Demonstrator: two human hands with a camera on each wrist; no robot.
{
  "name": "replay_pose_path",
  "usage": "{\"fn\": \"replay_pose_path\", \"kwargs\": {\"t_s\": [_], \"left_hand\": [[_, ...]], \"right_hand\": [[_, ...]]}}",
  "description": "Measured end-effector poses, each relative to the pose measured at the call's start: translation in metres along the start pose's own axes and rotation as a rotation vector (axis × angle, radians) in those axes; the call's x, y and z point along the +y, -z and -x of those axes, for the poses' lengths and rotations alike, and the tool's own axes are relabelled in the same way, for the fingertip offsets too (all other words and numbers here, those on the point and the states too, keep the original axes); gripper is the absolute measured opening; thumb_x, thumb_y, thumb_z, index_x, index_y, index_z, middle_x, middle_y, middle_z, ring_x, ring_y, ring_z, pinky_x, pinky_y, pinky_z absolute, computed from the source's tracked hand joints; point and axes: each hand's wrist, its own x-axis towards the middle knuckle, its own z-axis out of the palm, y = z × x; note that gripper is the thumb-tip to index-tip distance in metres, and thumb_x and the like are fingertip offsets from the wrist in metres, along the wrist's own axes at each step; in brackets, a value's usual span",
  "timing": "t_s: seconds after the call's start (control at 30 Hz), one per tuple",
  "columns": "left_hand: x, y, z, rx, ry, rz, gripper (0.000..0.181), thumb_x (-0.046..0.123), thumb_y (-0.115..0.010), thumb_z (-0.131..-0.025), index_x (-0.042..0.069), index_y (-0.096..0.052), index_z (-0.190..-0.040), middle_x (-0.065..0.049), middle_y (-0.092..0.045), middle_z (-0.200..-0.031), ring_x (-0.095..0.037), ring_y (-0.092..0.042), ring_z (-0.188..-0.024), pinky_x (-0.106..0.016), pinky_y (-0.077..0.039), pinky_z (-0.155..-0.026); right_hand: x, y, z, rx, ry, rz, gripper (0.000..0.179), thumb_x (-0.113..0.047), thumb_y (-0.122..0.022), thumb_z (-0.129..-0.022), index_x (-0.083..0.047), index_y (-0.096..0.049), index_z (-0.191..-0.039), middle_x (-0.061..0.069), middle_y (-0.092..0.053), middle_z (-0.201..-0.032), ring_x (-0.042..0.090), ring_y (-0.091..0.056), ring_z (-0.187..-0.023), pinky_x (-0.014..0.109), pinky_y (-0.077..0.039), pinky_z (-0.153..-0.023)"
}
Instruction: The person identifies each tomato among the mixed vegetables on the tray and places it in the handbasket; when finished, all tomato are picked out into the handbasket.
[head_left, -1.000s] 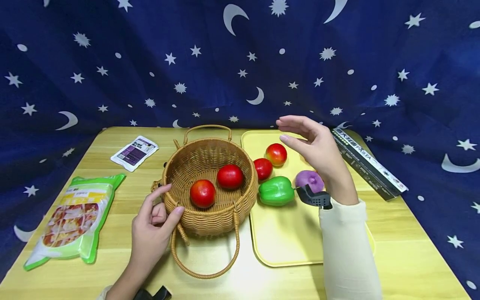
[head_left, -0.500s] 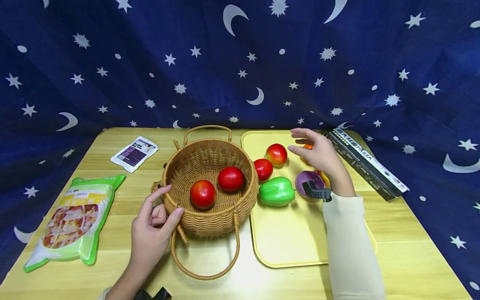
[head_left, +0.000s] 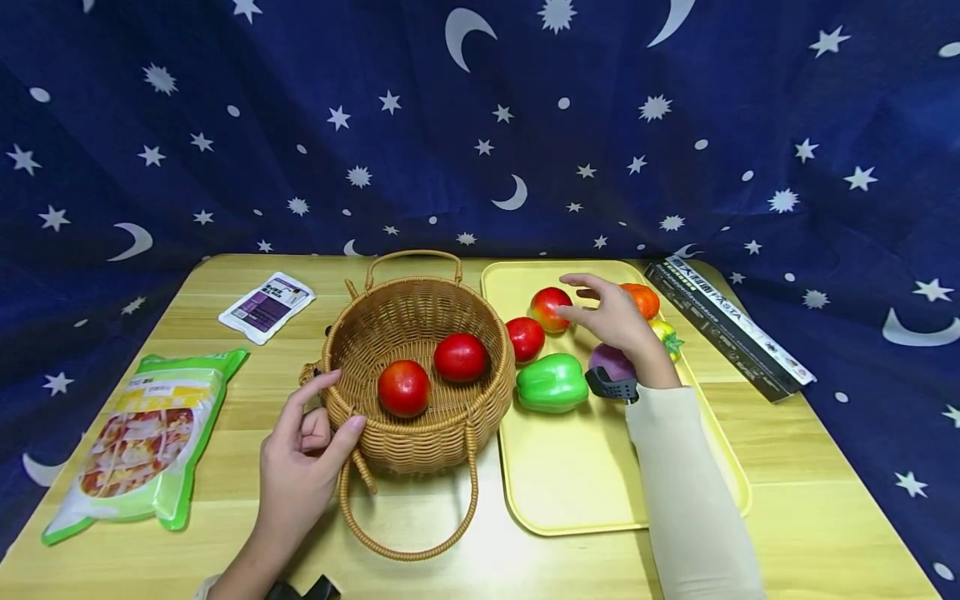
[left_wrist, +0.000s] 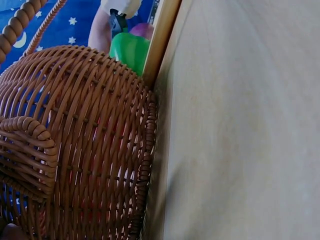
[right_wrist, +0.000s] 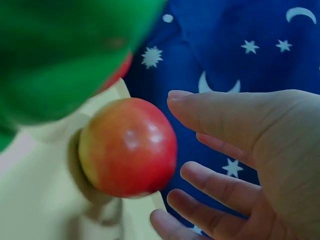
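Note:
The round wicker basket (head_left: pixel 420 433) holds two red fruits, one (head_left: pixel 404 388) nearer the front and one (head_left: pixel 460 357) to its right. My left hand (head_left: pixel 300 458) rests thumb and index fingertips at the basket's left front rim, the other fingers bent under. Over the yellow tray (head_left: pixel 570 492), my right hand (head_left: pixel 611 317) is spread around the right side of a red-and-yellow apple (right_wrist: pixel 129 147). In the right wrist view, its thumb and fingers stand apart from the fruit. Left of that apple lies another red fruit (head_left: pixel 526 339), with a green bell pepper (head_left: pixel 552 383) in front.
On the tray, a purple onion-like vegetable (head_left: pixel 611 362) sits partly under my right wrist, near an orange item (head_left: pixel 641 300) and a yellow one with green leaves (head_left: pixel 665 337). A black pasta box (head_left: pixel 727 329) lies right, a green food bag (head_left: pixel 146 442) and white pouch (head_left: pixel 267 307) left.
My right hand first shifts right and lowers, then comes back left and down toward the red-and-yellow apple, uncovering the orange and yellow items. My left hand and the basket stay put.

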Motion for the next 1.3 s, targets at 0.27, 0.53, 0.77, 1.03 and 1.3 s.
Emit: {"fn": "replay_pose_path", "kwargs": {"t_s": [0.27, 0.53, 0.77, 1.03, 1.3], "left_hand": [[-0.002, -0.002, -0.002, 0.022, -0.089, 0.028, 0.063, -0.021, -0.075, -0.077, -0.003, -0.059, -0.135, -0.002, -0.027, -0.062, -0.011, -0.025, -0.057, -0.024, -0.023, -0.051], [0.008, -0.004, -0.003, 0.027, -0.113, 0.046, 0.061, -0.022, -0.073, -0.077, -0.007, -0.059, -0.134, 0.000, -0.027, -0.062, -0.009, -0.025, -0.056, -0.024, -0.023, -0.050], [0.004, -0.003, -0.002, 0.030, -0.109, 0.038, 0.061, -0.021, -0.074, -0.077, -0.007, -0.059, -0.134, -0.002, -0.026, -0.062, -0.010, -0.025, -0.057, -0.024, -0.022, -0.051], [-0.003, -0.003, -0.001, 0.025, -0.089, 0.026, 0.063, -0.021, -0.075, -0.077, -0.004, -0.059, -0.135, -0.002, -0.027, -0.062, -0.011, -0.026, -0.056, -0.024, -0.023, -0.051], [-0.006, -0.001, 0.000, 0.015, -0.057, 0.011, 0.065, -0.020, -0.076, -0.078, 0.000, -0.060, -0.137, -0.004, -0.027, -0.062, -0.013, -0.026, -0.057, -0.024, -0.024, -0.053]], "right_hand": [[0.001, -0.010, -0.004, -0.044, 0.000, 0.089, 0.058, -0.029, -0.076, -0.094, -0.014, -0.055, -0.146, 0.015, -0.052, -0.148, 0.039, -0.049, -0.135, 0.057, -0.039, -0.107], [0.003, -0.012, -0.006, -0.051, -0.016, 0.092, 0.058, -0.029, -0.076, -0.095, -0.016, -0.055, -0.146, 0.015, -0.053, -0.147, 0.039, -0.050, -0.135, 0.056, -0.039, -0.108], [0.004, -0.013, -0.007, -0.056, -0.016, 0.090, 0.056, -0.027, -0.075, -0.095, -0.015, -0.055, -0.146, 0.014, -0.053, -0.147, 0.040, -0.051, -0.133, 0.056, -0.040, -0.108], [0.003, -0.012, -0.005, -0.049, -0.018, 0.077, 0.056, -0.024, -0.075, -0.095, -0.013, -0.055, -0.145, 0.014, -0.053, -0.147, 0.040, -0.053, -0.131, 0.055, -0.042, -0.106], [0.002, -0.011, -0.005, -0.043, -0.008, 0.089, 0.055, -0.024, -0.075, -0.095, -0.013, -0.055, -0.145, 0.016, -0.054, -0.145, 0.041, -0.052, -0.132, 0.055, -0.041, -0.106]]}}
